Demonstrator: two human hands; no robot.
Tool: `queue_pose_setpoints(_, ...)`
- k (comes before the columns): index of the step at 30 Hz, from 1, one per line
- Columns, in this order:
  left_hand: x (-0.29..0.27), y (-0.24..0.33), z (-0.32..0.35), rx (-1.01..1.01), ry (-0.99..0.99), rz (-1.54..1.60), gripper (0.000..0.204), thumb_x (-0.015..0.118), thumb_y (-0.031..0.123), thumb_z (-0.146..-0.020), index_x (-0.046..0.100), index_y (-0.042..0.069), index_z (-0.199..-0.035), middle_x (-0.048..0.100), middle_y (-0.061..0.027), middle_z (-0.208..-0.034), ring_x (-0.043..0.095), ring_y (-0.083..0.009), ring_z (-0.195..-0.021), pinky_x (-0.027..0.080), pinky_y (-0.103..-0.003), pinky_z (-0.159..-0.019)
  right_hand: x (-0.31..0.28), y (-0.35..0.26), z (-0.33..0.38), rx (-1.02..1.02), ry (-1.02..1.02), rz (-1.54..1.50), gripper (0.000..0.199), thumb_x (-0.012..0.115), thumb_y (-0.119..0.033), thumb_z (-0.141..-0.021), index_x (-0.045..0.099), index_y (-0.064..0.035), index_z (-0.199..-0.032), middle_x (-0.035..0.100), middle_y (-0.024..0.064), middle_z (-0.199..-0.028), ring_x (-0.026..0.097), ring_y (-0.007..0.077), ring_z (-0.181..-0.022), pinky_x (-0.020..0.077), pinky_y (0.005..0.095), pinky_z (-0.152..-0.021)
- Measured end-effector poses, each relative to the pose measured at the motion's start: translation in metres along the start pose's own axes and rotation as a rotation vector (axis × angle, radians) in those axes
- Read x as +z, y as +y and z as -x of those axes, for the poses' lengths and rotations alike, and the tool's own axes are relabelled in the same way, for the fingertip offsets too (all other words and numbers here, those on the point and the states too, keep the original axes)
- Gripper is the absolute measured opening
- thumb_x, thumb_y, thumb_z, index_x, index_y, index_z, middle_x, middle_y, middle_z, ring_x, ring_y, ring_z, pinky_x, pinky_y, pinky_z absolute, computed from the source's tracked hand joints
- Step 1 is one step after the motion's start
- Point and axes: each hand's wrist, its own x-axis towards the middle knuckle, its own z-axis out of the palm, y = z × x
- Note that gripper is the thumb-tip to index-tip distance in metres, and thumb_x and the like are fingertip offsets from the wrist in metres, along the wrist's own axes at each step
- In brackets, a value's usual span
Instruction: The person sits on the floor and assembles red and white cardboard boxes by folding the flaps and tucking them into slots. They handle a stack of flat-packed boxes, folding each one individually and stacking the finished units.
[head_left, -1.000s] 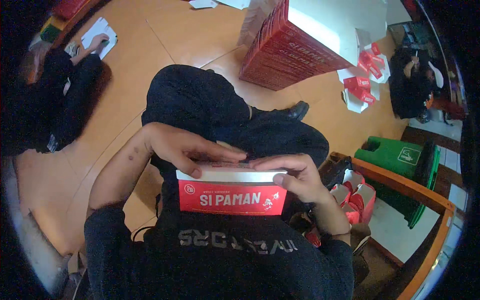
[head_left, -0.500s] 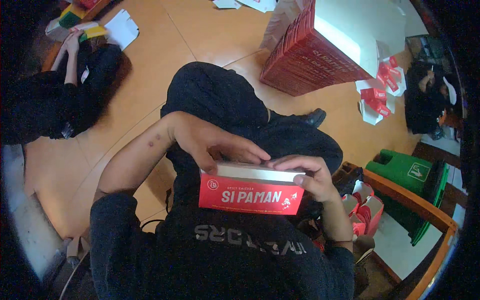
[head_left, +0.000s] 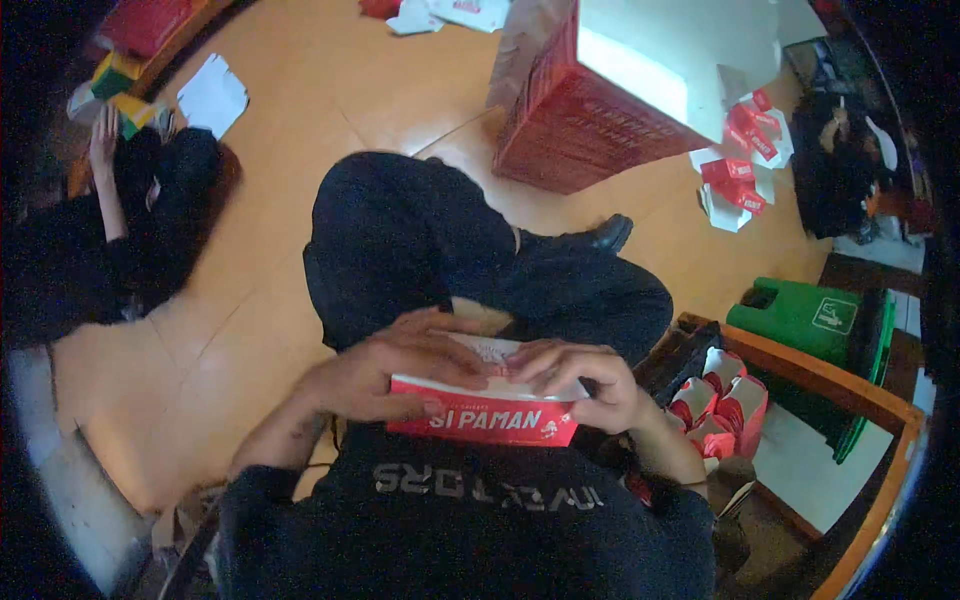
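A red and white cardboard food box (head_left: 490, 424) is held low over my lap, its printed red side toward my body. My left hand (head_left: 395, 370) grips the box's left end, thumb along the red side and fingers lying across the white top. At the opposite end, my right hand (head_left: 592, 382) has its thumb at the near corner and its bent fingers over the top. The fingers of both hands come near each other above the middle of the box. They partly hide the white top flaps.
A tall stack of flat red-and-white cartons (head_left: 590, 130) stands ahead on the tiled floor. Folded red boxes (head_left: 735, 185) lie beyond it. To my right are several nested boxes (head_left: 722, 415), a wooden frame (head_left: 820, 378) and a green bin (head_left: 795, 315). A co-worker (head_left: 110, 220) sits at left.
My left hand has moved down onto the box's left end and top, its thumb now over the red side. The box's top edge is pressed lower. The whole view has shifted slightly.
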Motion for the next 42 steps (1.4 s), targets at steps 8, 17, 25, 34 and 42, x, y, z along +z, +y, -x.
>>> queue_pose_setpoints(8,-0.002,0.012,-0.013,-0.040,0.031,0.042,0.022,0.062,0.017,-0.094,0.069,0.007,-0.112,0.065,-0.0080,-0.121,0.048,-0.0284,-0.129,0.034,-0.044,-0.110,-0.010,-0.018,-0.058,0.486,-0.471,0.269,0.064,0.074,-0.042,-0.083,0.039,-0.0077,-0.123,0.046,0.0314,-0.129,0.044,0.0407,-0.128,0.0366,0.0451,-0.107)
queue_pose_setpoints(17,-0.098,0.035,-0.070,0.215,0.604,-0.552,0.017,0.064,0.012,-0.087,0.063,0.006,-0.102,0.060,-0.0146,-0.116,0.058,-0.0308,-0.111,0.045,-0.043,-0.098,-0.117,-0.159,-0.055,0.089,0.037,1.019,0.110,0.083,-0.037,-0.068,0.015,0.0013,-0.145,0.032,0.0199,-0.144,0.034,0.0314,-0.135,0.0239,0.0421,-0.115)
queue_pose_setpoints(25,-0.187,0.033,-0.207,0.641,0.093,-1.260,0.041,0.069,0.011,-0.074,0.059,0.013,-0.113,0.056,-0.0120,-0.120,0.058,-0.0336,-0.108,0.051,-0.045,-0.088,-0.202,-0.187,-0.141,-0.154,0.168,1.447,0.104,0.076,-0.024,-0.056,0.031,-0.0071,-0.148,0.033,0.0250,-0.138,0.034,0.0413,-0.133,0.0302,0.0481,-0.111)
queue_pose_setpoints(34,-0.193,-0.003,-0.222,0.684,0.131,-0.927,0.027,0.068,0.014,-0.078,0.059,0.006,-0.103,0.062,-0.0117,-0.095,0.061,-0.0338,-0.094,0.051,-0.044,-0.080,-0.212,-0.176,-0.151,0.153,0.011,1.620,0.103,0.079,-0.021,-0.053,0.037,-0.0193,-0.147,0.034,0.0296,-0.138,0.039,0.0501,-0.127,0.0371,0.0508,-0.107)
queue_pose_setpoints(42,-0.202,-0.016,-0.227,0.741,0.355,-0.850,0.021,0.067,0.013,-0.076,0.061,0.007,-0.096,0.063,-0.0111,-0.091,0.061,-0.0323,-0.087,0.052,-0.042,-0.078,-0.207,-0.173,-0.163,0.188,-0.051,1.517,0.100,0.079,-0.023,-0.055,0.038,-0.0192,-0.146,0.033,0.0285,-0.139,0.040,0.0481,-0.128,0.0384,0.0488,-0.107)
